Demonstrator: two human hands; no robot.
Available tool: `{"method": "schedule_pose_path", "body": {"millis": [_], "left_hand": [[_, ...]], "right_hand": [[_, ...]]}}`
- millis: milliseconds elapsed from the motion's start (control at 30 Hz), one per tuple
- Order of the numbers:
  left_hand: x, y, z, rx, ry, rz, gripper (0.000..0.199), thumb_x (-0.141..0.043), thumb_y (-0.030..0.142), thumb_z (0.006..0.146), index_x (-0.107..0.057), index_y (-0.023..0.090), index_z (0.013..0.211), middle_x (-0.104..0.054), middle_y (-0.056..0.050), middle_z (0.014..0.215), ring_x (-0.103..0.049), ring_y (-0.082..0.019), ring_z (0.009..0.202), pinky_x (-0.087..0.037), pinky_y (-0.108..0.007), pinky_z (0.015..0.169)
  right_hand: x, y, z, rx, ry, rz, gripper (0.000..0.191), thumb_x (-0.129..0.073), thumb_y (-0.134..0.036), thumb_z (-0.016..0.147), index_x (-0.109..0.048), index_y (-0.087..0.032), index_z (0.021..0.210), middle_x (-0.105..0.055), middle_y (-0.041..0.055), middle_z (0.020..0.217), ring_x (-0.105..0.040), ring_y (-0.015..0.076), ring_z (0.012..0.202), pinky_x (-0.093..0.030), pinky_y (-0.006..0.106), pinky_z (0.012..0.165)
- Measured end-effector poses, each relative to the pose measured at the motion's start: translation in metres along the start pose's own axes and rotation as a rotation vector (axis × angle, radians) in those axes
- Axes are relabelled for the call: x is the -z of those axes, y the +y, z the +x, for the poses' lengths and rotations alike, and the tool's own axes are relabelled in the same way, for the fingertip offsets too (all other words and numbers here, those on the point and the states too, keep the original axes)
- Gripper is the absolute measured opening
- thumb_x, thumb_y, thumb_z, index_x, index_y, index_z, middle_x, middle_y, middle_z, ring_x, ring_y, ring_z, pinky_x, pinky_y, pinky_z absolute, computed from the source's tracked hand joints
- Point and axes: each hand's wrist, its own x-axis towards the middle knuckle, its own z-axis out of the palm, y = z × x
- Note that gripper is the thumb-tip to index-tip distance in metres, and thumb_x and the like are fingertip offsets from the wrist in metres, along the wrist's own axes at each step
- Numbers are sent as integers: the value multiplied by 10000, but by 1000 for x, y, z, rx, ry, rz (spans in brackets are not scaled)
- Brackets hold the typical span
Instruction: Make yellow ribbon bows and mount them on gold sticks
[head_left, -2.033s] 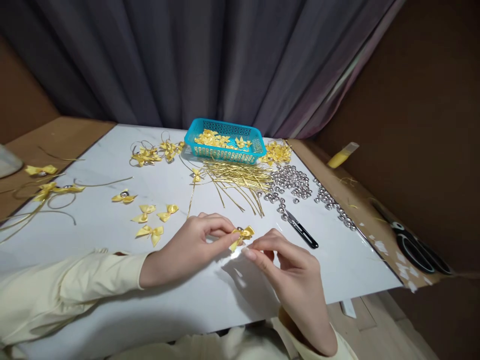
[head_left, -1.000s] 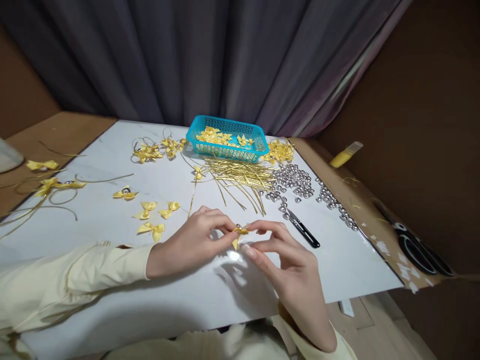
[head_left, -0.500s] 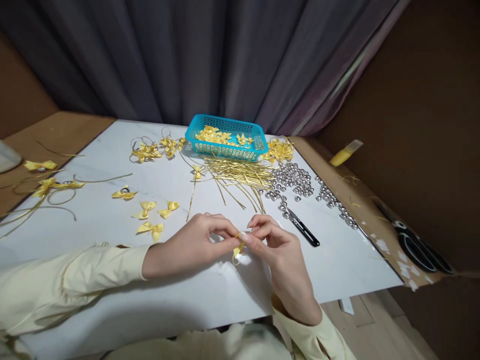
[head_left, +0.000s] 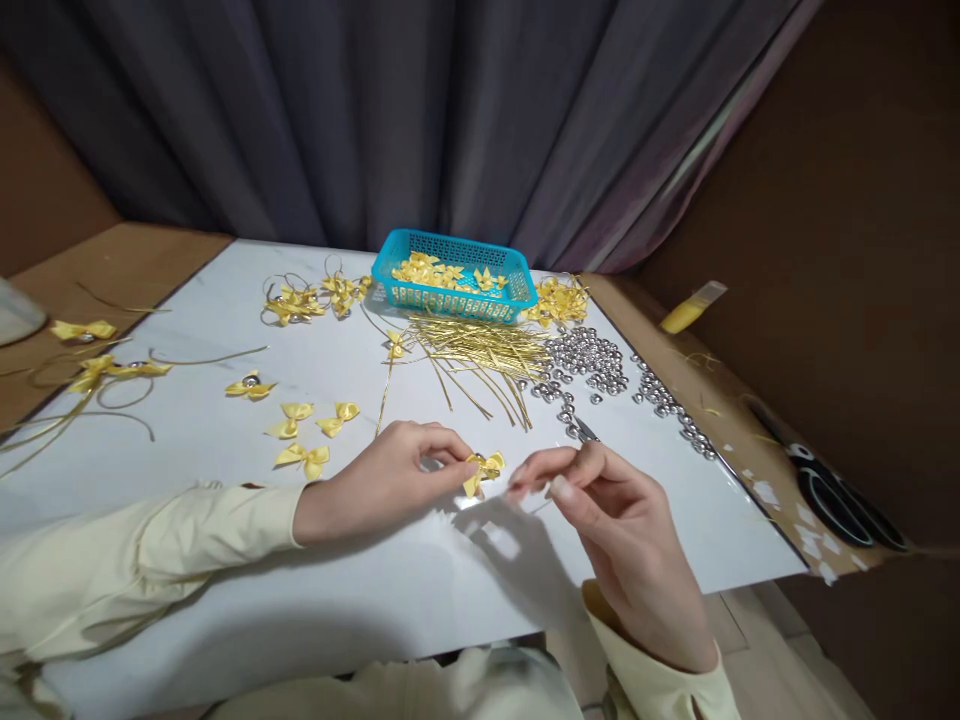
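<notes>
My left hand (head_left: 397, 470) pinches a yellow ribbon bow (head_left: 486, 472) between thumb and fingers, just above the white board (head_left: 360, 590). A small silvery piece shows at the bow's middle. To the right of the bow, my right hand (head_left: 630, 530) hovers with thumb and fingers apart and nothing visible between them. It covers most of the small black-handled snips, whose blade (head_left: 586, 430) peeks out above the fingers. Left of my left hand lie several loose yellow bows (head_left: 302, 460); one bow (head_left: 251, 386) carries a silver piece.
A blue basket (head_left: 454, 300) of bows stands at the back. Before it lie gold ties (head_left: 484, 345), with silver pieces (head_left: 585, 355) to their right. More bows with ties (head_left: 292, 302) lie back left. Black scissors (head_left: 840, 495) and a yellow tube (head_left: 691, 308) are at the right.
My right hand has come off the bow and moved right, its fingers parting, and now covers most of the snips. My left hand keeps the bow, which shows more fully.
</notes>
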Motion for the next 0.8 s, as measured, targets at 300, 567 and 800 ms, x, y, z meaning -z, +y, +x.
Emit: {"method": "schedule_pose_path", "body": {"millis": [300,567,800], "left_hand": [[0,3,0,-3,9,5,175,-560,283,814,-671,177,731,-685,0,781,-607,-147,760,-431,-252,708],[0,3,1,1,33,-34,182,-564,302,810,-670,170,743,-681,-7,789,-610,-147,754,-447,-244,693],[-3,0,0,-26,54,-34,163,-580,275,806,-677,169,729,-681,-2,784,-615,-136,744,-446,-240,704]], "right_hand": [[-3,0,2,-131,-42,-261,212,-730,-298,735,-600,-159,641,-664,20,645,-497,76,432,-402,207,436],[-3,10,5,-182,-73,-282,101,-697,-265,764,-706,-170,796,-641,-4,534,-587,113,487,-483,219,529],[-14,22,4,-157,9,-232,104,-687,-269,765,-705,-169,787,-712,26,643,-687,157,589,-571,232,601]]}}
